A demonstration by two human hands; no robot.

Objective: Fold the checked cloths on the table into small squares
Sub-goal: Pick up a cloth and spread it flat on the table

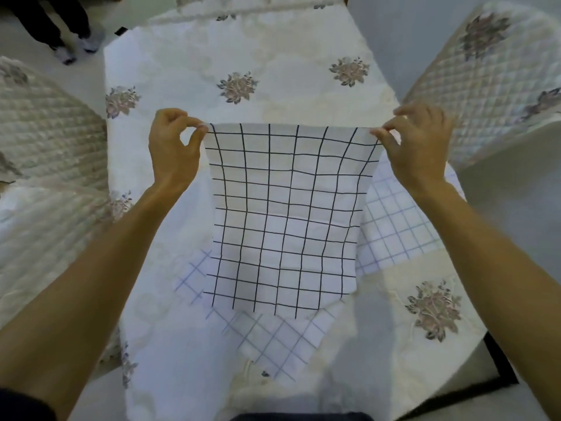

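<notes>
Two pinch grips: left hand (173, 150) & right hand (416, 144) each nip a top corner of black-check cloth (285, 220), which hangs below them, over blue-check cloth (394, 232) lying on table (273, 56).

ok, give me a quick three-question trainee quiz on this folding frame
1. True or false: the black-grid cloth lies folded flat on the table.
2. How is it held?
A) The left hand and the right hand each pinch a top corner.
B) Both hands hold the bottom edge.
C) One hand holds it alone.
3. Fill in: the second cloth, lying on the table beneath it, has a paler grid of ___ lines.

Key: 1 false, it is held up unfolded by its corners; 2 A; 3 blue.
</notes>
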